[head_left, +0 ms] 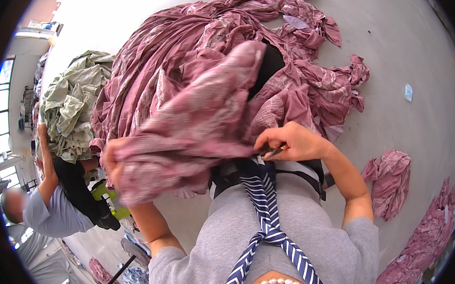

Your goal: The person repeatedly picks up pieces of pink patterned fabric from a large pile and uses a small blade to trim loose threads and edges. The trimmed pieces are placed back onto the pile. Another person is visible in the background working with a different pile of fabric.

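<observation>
A dusty-pink patterned cloth (197, 124), smeared by motion, is stretched across in front of my body. My left hand (114, 161) grips its left end, with the fingers partly hidden behind the fabric. At the cloth's right end, close to my waist, my right hand (295, 141) is closed around a small dark tool (276, 151), of which only a short part shows. Whether those fingers also pinch the cloth's edge, I cannot tell. Behind the cloth lies a big heap of the same pink fabric (166, 39), with a black patch (269, 69) showing among its folds.
A pile of pale green fabric (76, 99) stands at the left, where another person (59, 204) has a hand on it. Pink bundles (391, 183) lie on the grey floor (390, 42) at the right, near a small light-blue packet (408, 92). My striped tie (266, 196) hangs toward the cloth.
</observation>
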The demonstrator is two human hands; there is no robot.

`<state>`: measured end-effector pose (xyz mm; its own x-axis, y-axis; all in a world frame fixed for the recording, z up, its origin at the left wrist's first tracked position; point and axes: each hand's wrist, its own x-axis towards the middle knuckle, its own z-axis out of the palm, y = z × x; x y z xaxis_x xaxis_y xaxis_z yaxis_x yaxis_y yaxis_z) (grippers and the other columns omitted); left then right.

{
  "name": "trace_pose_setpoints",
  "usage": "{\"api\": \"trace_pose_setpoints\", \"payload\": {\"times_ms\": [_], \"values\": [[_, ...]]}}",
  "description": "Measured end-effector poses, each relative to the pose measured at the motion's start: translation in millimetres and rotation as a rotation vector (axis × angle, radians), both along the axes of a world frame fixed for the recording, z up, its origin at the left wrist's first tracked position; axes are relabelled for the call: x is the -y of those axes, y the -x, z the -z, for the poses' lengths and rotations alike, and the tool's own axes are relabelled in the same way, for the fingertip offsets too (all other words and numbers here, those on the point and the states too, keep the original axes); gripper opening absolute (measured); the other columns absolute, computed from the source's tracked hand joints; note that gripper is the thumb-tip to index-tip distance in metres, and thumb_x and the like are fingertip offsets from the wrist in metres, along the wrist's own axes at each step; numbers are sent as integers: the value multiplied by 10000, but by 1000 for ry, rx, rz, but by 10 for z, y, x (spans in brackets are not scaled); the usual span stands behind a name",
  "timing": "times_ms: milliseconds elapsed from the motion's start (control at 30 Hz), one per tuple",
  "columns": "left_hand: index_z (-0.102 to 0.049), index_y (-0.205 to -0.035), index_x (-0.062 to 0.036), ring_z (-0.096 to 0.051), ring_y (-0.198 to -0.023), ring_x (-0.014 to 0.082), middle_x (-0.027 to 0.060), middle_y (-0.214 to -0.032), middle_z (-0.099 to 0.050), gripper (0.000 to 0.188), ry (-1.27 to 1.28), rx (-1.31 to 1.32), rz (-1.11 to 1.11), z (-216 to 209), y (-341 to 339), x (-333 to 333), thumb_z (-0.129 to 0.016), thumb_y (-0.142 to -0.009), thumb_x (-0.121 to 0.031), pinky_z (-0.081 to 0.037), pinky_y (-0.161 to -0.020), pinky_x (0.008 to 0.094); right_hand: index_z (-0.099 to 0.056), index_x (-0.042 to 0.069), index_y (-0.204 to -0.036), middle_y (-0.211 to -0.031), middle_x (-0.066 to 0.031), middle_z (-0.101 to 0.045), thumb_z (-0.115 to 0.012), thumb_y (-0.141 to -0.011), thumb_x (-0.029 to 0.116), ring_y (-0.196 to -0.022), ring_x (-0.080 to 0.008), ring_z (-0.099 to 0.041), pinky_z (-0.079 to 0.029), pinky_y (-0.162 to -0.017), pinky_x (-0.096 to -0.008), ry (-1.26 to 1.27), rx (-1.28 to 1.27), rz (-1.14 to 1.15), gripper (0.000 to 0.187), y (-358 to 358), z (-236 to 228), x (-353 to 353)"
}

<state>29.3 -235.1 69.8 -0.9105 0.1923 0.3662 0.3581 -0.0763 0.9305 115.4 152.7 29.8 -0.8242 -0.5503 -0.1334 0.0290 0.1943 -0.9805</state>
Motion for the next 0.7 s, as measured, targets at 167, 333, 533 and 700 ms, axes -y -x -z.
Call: {"api": "trace_pose_setpoints", "payload": {"times_ms": [167,333,533,700], "values": [[-601,-1118,4,-606,-951,162,129,-1029,-655,340,-130,168,-361,-22,127,381,-679,-805,-104,-475,-834,286,-600,51,-956,-552,-37,-453,-707,-799,137,-497,-139,-409,-368,-516,-287,-29,32,-85,209,-88,87,7],[-576,-1153,-2,-602,-969,165,134,-1051,-648,367,-131,248,-414,95,159,344,-673,-816,-110,-475,-847,292,-636,44,-942,-658,-76,-598,-682,-840,216,-577,-170,-575,-458,-577,-298,-11,-139,111,205,44,181,181],[-546,-1194,-9,-597,-991,169,141,-1077,-639,401,-123,273,-410,28,141,290,-665,-828,-117,-476,-862,299,-628,9,-966,-748,-97,-631,-716,-809,212,-625,-160,-602,-485,-588,-288,-159,-353,515,271,686,316,212],[-521,-1229,-15,-592,-1010,172,146,-1099,-632,429,-109,283,-309,-122,173,40,-659,-838,-123,-476,-875,304,-553,93,-1227,-814,-28,-567,-824,-688,287,-673,-82,-492,-426,-583,-236,44,-367,454,634,534,153,575]]}}
